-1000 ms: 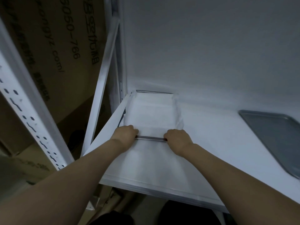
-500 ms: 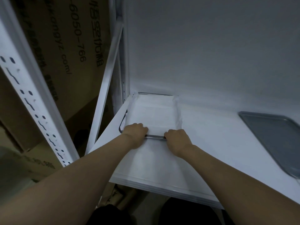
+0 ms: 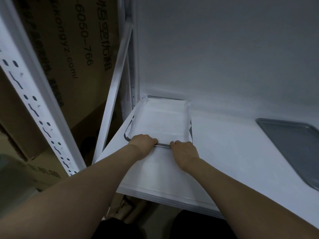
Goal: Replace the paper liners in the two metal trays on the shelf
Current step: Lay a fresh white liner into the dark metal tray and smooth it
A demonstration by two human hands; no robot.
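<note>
The left hand and right hand both curl over the tray's near rim; a hasty shove could bunch its loose paper liner against the wall.

A plain pale grey wall closes the back of a flat white metal shelf board. At the left stands a white steel upright post with rows of holes and slots, and a thinner white diagonal brace beyond it. Brown cardboard boxes (dark printed letters on them) fill the left side. The light is dim.
</note>
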